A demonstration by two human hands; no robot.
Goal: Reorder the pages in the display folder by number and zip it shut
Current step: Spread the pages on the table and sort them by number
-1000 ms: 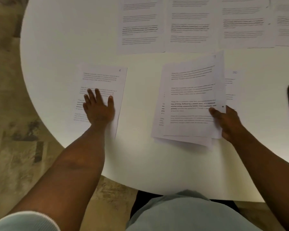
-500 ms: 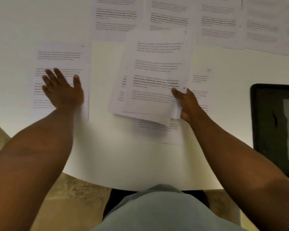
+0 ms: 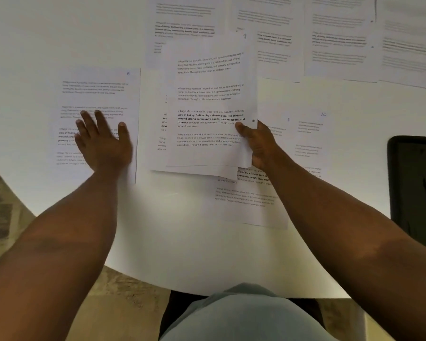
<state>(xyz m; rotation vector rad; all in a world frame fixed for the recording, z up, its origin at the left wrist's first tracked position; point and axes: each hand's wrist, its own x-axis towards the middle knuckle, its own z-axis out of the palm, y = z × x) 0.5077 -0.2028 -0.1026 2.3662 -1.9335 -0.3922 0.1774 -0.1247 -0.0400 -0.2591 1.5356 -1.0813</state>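
Note:
Printed pages lie spread over a white round table (image 3: 182, 242). My left hand (image 3: 103, 141) rests flat, fingers spread, on the page marked 6 (image 3: 96, 99) at the left. My right hand (image 3: 258, 143) pinches the right edge of a small stack of pages (image 3: 207, 107), whose top sheet is marked 7, held just above the table's middle. Under and right of that stack lie a page marked 8 (image 3: 251, 198) and a page marked 10 (image 3: 312, 134). The black display folder (image 3: 416, 183) lies at the right edge, only partly in view.
A row of several more printed pages (image 3: 330, 40) lies along the far side of the table. The table's curved near edge runs in front of my lap. A patterned floor (image 3: 5, 217) shows at the left.
The view has shifted, bringing the folder into sight. My right hand still holds the stack, now a little lower and nearer the left page. My left hand stays on page 6.

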